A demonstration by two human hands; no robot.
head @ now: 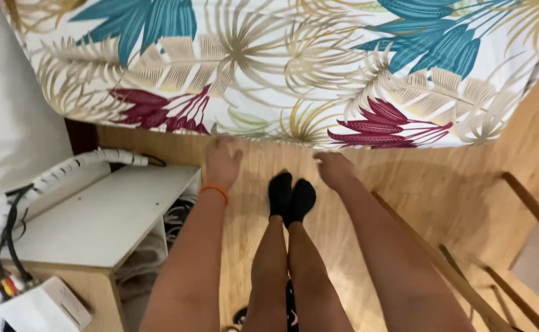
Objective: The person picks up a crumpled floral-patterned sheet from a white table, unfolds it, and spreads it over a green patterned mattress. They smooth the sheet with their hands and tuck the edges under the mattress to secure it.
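bedsheet (pixel 294 67): white w/ teal, maroon, tan leaf print, hangs over bed edge
left hand (pixel 221 161): loose, empty, near sheet
right hand (pixel 334 167): same
shelf unit (pixel 106 215): white; cables inside

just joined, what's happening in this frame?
A person stands on a wooden floor looking down, both arms stretched toward the edge of a bed covered by a leaf-print sheet. The left hand, with an orange wristband, and the right hand are just below the sheet's edge; neither clearly grips anything. Feet in black socks stand between the arms. A white side table with cables sits at left.
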